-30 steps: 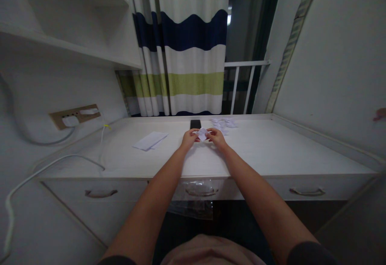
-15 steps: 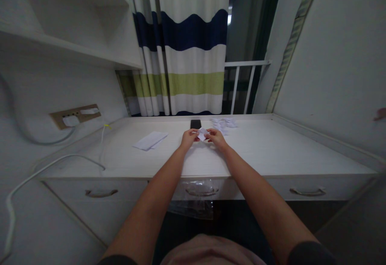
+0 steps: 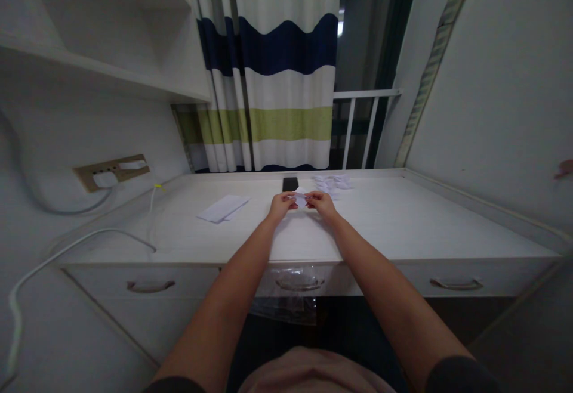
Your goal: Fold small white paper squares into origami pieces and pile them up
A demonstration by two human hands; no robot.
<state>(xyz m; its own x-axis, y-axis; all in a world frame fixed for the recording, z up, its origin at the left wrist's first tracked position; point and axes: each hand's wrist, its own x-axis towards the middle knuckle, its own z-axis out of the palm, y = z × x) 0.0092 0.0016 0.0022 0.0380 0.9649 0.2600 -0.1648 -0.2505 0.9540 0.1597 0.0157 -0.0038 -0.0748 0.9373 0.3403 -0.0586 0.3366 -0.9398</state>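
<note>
A small folded piece of white paper (image 3: 300,200) is held above the desk between my two hands. My left hand (image 3: 281,205) pinches its left side, and my right hand (image 3: 322,204) pinches its right side. Just behind the hands lies a flat black object (image 3: 290,184), its near edge partly covered by fingers and paper. Several folded white paper pieces (image 3: 333,184) lie in a loose group beyond my right hand. To the left of my left hand rests a stack of white paper sheets (image 3: 222,208).
The white desk (image 3: 403,220) has drawers with metal handles along its front. Clear plastic (image 3: 295,306) hangs at the middle drawer. A white cable (image 3: 89,235) crosses the desk's left end below a wall socket (image 3: 111,172). A striped curtain (image 3: 290,89) hangs behind.
The paper between my hands has changed shape: it stood as a pointed diamond and now shows a flatter, folded edge. My fingers have shifted slightly around it.
</note>
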